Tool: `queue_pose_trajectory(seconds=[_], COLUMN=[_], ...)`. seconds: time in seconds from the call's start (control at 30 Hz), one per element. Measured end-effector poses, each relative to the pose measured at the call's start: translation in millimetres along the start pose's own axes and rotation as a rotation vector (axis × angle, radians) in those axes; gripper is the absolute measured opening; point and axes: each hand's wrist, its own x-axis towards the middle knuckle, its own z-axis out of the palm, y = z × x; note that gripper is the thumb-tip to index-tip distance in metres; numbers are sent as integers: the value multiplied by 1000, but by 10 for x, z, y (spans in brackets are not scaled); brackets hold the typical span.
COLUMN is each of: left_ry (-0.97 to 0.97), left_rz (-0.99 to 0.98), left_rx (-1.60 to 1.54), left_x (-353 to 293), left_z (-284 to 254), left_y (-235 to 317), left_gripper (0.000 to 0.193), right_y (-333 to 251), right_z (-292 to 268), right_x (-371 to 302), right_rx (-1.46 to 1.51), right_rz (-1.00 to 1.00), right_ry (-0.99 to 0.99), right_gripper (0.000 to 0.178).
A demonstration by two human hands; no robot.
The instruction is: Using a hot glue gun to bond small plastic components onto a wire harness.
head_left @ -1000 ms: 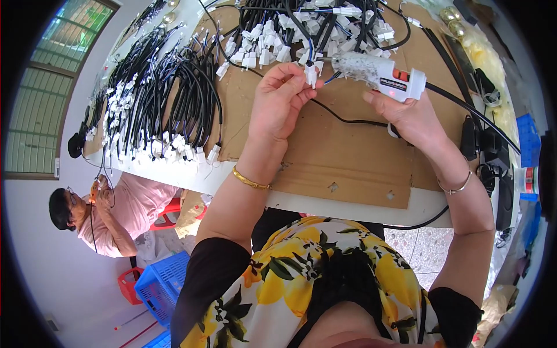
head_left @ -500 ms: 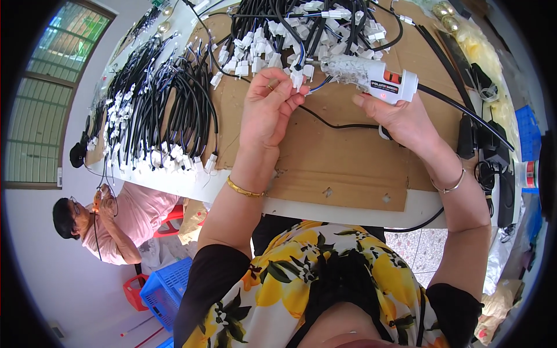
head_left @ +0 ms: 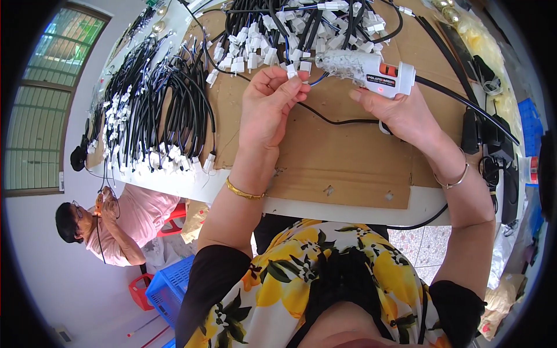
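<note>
My left hand (head_left: 270, 104) pinches a small white plug connector (head_left: 292, 71) between thumb and fingers. Blue and dark wires run from this connector. My right hand (head_left: 394, 110) is wrapped around a white hot glue gun (head_left: 371, 72) with a small red light lit on its side. The gun's nozzle points left, just above and beside the held connector; whether it touches cannot be made out. A thick black cord (head_left: 458, 104) leaves the back of the gun to the right. Beyond my hands lies a heap of black cables with white connectors (head_left: 255, 55).
Brown cardboard (head_left: 342, 168) covers the white table. Bundles of black cables (head_left: 188, 110) lie at the left. Power adapters (head_left: 496, 145) and cords sit along the right edge. A co-worker in a pink shirt (head_left: 142, 209) sits at the left, near a blue crate (head_left: 171, 290).
My left hand has turned slightly, and the connector now sits higher in its fingers. The glue gun has shifted a little left and up along with my right hand.
</note>
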Motion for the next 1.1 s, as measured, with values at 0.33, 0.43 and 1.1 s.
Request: queue_pose_trajectory(seconds=[0.33,0.43,1.1], left_ry=[-4,8,9], left_rz=[83,126,130], left_rx=[289,345,390], left_x=[-24,-35,-42], left_z=[99,104,137], left_y=[1,1,21], left_gripper=[19,19,23], right_y=[8,19,-29], right_z=[1,-3,-6], right_x=[-6,0,-28], right_rx=[-55,-70,-139], right_rz=[39,28,18], right_ry=[-25,-29,-33], right_gripper=[15,16,19])
